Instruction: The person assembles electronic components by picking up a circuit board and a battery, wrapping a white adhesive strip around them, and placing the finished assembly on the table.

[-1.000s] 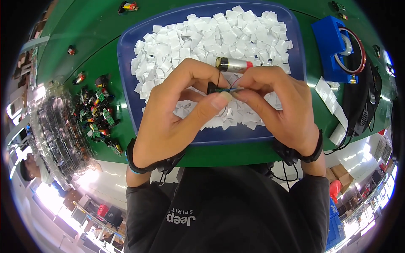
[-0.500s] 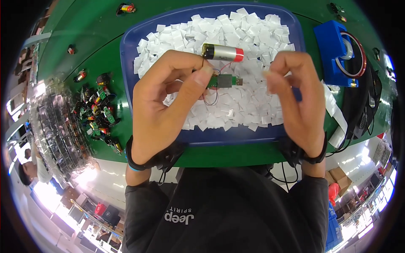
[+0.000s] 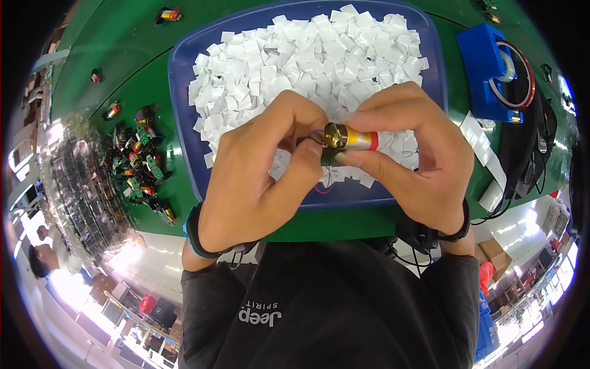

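Note:
Between my hands, over the near half of a blue tray, is a small cylindrical battery with a silver body, a red end and a yellow-black end. Thin wires join it to a green circuit board, which lies against its near side and is mostly hidden by fingers. My left hand is closed, pinching the board and wires at their left end. My right hand is closed too, its thumb and forefinger gripping the battery with the board. White paper-like squares fill the tray beneath.
Left on the green table lie a heap of battery-and-board assemblies and a bubble-wrapped stack. To the right stand a blue tape dispenser and a white strip. A person is visible at far left.
My right hand has moved left and taken hold of the battery. The battery has come down against the board, and my left hand has shifted slightly right and nearer to me.

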`<act>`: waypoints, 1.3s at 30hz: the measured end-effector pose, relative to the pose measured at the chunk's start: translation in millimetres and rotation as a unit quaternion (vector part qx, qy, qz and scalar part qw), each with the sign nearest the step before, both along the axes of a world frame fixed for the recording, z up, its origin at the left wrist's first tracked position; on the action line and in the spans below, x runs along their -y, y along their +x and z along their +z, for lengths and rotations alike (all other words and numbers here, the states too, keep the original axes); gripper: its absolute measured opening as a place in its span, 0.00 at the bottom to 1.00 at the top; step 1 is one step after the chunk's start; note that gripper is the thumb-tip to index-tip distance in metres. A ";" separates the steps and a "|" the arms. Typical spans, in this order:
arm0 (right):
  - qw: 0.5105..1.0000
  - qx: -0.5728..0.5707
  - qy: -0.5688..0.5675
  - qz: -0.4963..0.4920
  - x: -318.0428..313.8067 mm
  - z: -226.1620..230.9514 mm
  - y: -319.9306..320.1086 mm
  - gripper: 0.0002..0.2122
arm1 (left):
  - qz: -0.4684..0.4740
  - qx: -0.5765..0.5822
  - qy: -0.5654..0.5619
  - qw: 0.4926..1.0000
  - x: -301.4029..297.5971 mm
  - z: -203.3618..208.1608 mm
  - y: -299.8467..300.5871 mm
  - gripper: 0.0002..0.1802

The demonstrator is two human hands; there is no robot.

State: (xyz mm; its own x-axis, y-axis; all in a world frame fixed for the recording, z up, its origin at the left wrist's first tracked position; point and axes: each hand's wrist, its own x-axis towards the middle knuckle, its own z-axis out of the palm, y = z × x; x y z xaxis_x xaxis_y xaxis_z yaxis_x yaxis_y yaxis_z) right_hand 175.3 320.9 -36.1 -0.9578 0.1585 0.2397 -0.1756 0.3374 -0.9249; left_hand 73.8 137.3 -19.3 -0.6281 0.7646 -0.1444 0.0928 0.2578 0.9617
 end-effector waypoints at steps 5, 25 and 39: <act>0.999 -0.028 0.045 0.013 -4.3 1.5 -0.7 0.14 | 0.016 0.149 0.026 0.988 -2.3 2.4 -3.7 0.05; 0.968 -0.116 0.223 -0.021 9.6 4.1 -4.4 0.11 | -0.024 0.242 0.035 0.969 5.2 -4.9 -8.9 0.19; 0.994 -0.023 0.097 -0.041 -0.5 16.1 4.2 0.17 | 0.059 0.229 0.141 0.961 -0.4 0.5 -7.5 0.23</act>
State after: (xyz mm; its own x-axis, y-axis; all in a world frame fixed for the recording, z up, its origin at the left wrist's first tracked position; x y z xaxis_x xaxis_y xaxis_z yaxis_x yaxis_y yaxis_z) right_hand 179.5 321.4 -20.0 -0.9307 0.1825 0.3170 -0.1809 0.5235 -0.8326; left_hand 66.3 137.8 -18.8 -0.6322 0.7415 -0.2249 -0.3717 -0.0355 0.9277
